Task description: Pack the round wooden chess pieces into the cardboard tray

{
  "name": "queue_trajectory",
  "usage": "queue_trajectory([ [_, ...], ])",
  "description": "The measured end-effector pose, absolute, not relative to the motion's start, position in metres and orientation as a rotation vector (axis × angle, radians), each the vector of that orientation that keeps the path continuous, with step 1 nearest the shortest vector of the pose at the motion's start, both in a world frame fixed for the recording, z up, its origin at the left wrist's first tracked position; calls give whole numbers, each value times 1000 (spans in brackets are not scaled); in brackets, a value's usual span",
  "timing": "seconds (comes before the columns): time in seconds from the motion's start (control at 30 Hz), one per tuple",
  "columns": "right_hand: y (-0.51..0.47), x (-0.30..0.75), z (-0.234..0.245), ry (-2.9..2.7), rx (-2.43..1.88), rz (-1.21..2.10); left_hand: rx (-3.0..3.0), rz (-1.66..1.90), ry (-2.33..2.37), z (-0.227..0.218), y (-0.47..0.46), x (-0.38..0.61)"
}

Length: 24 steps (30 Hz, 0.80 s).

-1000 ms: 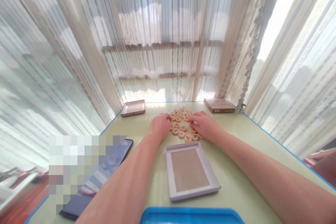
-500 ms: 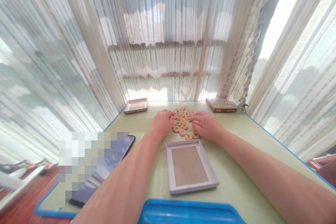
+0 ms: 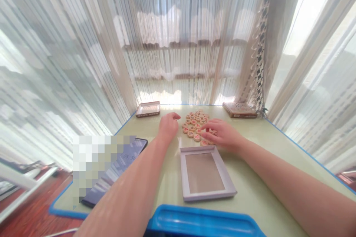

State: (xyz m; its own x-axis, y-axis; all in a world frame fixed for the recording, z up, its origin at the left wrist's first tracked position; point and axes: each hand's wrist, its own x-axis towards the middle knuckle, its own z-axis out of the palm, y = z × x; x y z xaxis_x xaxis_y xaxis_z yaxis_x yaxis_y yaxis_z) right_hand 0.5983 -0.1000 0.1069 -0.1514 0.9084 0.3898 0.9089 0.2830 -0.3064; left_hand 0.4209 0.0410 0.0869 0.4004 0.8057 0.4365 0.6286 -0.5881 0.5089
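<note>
Several round wooden game pieces with red and dark marks lie in a loose heap on the pale green table. My left hand hovers just left of the heap with its fingers curled in, and what they hold, if anything, is hidden. My right hand rests on the heap's right side, fingers stretched out flat over a few pieces. A shallow white box with a brown bottom lies right in front of the heap, between my forearms.
A blue plastic tray sits at the near edge. A dark phone lies at the left. A small open box part stands back left and a brown printed box back right. Sheer curtains surround the table.
My left hand has pulled off the pieces to the left and lifted, fingers curled. My right hand has spread flat over the pieces. The view has shifted slightly to the left.
</note>
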Motion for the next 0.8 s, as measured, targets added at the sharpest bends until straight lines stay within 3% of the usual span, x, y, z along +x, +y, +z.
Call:
queue_trajectory([
  [0.13,-92,610,101,-1884,-1730,-109,2520,915,1275,90,32,423],
  [0.3,-90,605,96,-2062,-1652,-67,2663,753,1223,93,18,433],
  [0.53,-91,604,97,-1959,-1817,-122,2604,841,1325,105,8,431],
  [0.67,-88,610,95,-1852,-1934,-157,2556,657,1405,127,-24,429],
  [0.8,-85,610,93,-1852,-1923,-207,2751,207,916,144,-52,420],
])
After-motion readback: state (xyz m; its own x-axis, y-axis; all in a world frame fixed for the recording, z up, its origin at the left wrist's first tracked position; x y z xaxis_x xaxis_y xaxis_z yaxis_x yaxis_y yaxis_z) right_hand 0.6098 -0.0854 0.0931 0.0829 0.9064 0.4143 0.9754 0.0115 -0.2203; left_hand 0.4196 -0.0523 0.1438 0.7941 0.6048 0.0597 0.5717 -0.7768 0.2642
